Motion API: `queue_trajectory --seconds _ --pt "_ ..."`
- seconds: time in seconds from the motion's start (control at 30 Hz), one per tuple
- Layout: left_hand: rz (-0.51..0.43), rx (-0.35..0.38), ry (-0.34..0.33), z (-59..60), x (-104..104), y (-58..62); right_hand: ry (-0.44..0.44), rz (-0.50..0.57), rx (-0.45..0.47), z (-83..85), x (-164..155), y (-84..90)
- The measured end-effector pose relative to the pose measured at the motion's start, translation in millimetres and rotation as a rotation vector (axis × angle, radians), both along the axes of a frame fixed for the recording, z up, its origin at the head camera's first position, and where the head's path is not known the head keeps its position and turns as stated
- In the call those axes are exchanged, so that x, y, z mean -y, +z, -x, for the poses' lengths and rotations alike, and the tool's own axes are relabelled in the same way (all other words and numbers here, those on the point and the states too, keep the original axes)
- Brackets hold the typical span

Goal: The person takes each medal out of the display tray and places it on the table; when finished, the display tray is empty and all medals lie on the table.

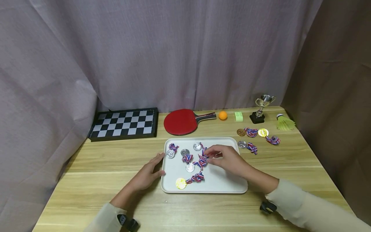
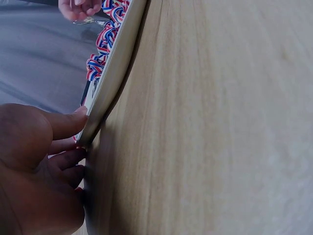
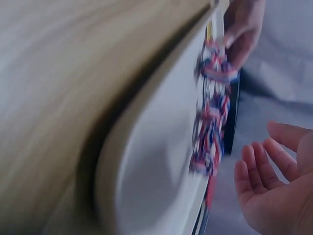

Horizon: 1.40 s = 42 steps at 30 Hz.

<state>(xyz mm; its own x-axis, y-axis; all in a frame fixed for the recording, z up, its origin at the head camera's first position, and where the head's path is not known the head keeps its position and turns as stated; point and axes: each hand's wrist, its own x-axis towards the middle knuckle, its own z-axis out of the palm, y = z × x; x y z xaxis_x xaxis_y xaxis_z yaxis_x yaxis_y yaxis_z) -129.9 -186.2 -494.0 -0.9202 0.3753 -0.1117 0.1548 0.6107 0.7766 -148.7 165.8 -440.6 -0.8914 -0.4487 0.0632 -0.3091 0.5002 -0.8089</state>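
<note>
A white tray (image 1: 226,183) holds several silver medals (image 1: 190,167) with red, white and blue ribbons, bunched in its left and middle parts. Nearest its front edge lies a gold medal (image 1: 181,183), its ribbon knotted to the right. My left hand (image 1: 146,174) rests at the tray's left edge, thumb and fingertips touching the rim. Over the tray, my right hand (image 1: 227,159) hovers beside a knotted ribbon (image 1: 203,160). In the right wrist view, the fingers (image 3: 257,166) of that hand are loosely bent, apart from the ribbons, with nothing between them.
Right of the tray lie a bronze medal (image 1: 241,132), another gold medal (image 1: 263,132) and a silver one (image 1: 242,144). Along the back are a chessboard (image 1: 124,123), red paddle (image 1: 180,122), orange ball (image 1: 223,115), green block (image 1: 239,116), trophy (image 1: 260,109) and yellow shuttlecock (image 1: 284,123).
</note>
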Motion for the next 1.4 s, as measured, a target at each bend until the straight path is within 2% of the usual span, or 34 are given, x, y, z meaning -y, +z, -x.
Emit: queue_trajectory --seconds 0.2,0.33,0.5,0.67,1.0,1.4 --pt "0.001 0.009 0.002 -0.1 0 1.5 0.092 -0.001 0.061 -12.9 40 -1.6" --pt "-0.004 0.01 0.003 -0.1 0 1.5 0.178 0.04 0.088 -19.7 64 -3.6" --pt "-0.006 0.003 -0.001 0.7 0 -0.4 0.265 0.029 0.074 -24.3 83 -13.0" --pt "-0.003 -0.004 -0.008 1.5 0 -1.4 0.293 -0.046 0.027 -25.8 90 -24.8" --pt "-0.012 -0.023 -0.023 1.1 1 -1.6 0.318 -0.079 -0.059 -29.1 89 -43.1" --pt "-0.003 -0.013 -0.02 0.8 1 -0.7 0.336 -0.127 -0.075 -25.6 92 -48.0"
